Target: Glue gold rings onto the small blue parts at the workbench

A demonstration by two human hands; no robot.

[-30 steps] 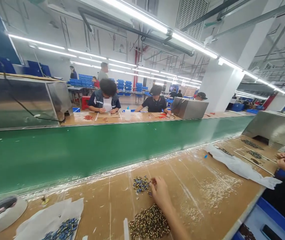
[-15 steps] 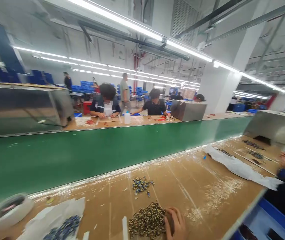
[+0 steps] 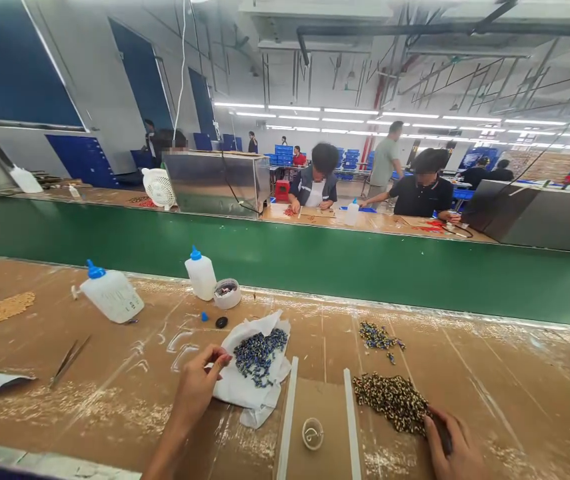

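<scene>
Your left hand [image 3: 195, 390]: fingers pinched together on the edge of the white cloth [image 3: 257, 393] holding blue beads [image 3: 259, 352] | your right hand [image 3: 452, 445]: fingers curled loosely at the speckled bead pile [image 3: 389, 397], grip unclear | all on the bench [image 3: 115, 393].

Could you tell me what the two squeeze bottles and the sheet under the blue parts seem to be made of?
The squeeze bottles look like soft, matte plastic: milky translucent bodies, blue caps. The white sheet by the left hand looks like thin paper or tissue, judging by its creases and crumpled edges; fabric cannot be excluded.
</scene>
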